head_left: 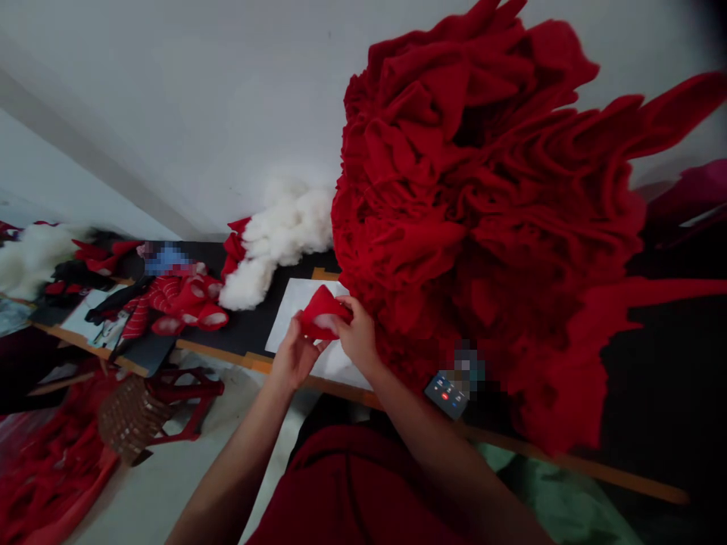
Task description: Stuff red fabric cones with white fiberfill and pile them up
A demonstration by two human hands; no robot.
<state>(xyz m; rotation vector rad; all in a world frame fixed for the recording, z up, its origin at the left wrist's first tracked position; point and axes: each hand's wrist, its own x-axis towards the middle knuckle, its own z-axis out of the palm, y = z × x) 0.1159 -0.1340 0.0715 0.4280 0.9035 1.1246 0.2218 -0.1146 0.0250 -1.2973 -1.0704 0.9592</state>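
Over a white sheet (287, 306) on the dark table, both hands hold a small red fabric piece (321, 303) with a pale patch of white stuffing or lining at its near side. My left hand (294, 354) grips its lower left edge, fingers closed round it. My right hand (357, 329) pinches its right side between thumb and fingers. Some fingertips are hidden behind the fabric. Just right of my right hand rises a tall pile of red fabric pieces (432, 182). White fluffy stuffing (289, 227) lies behind the sheet, against the wall.
A phone (447, 395) with a lit screen lies near the table's front edge. Red striped soft toys (182, 299) lie to the left. A stool (187, 405) stands on the floor at left, by a heap of red fabric (57, 462).
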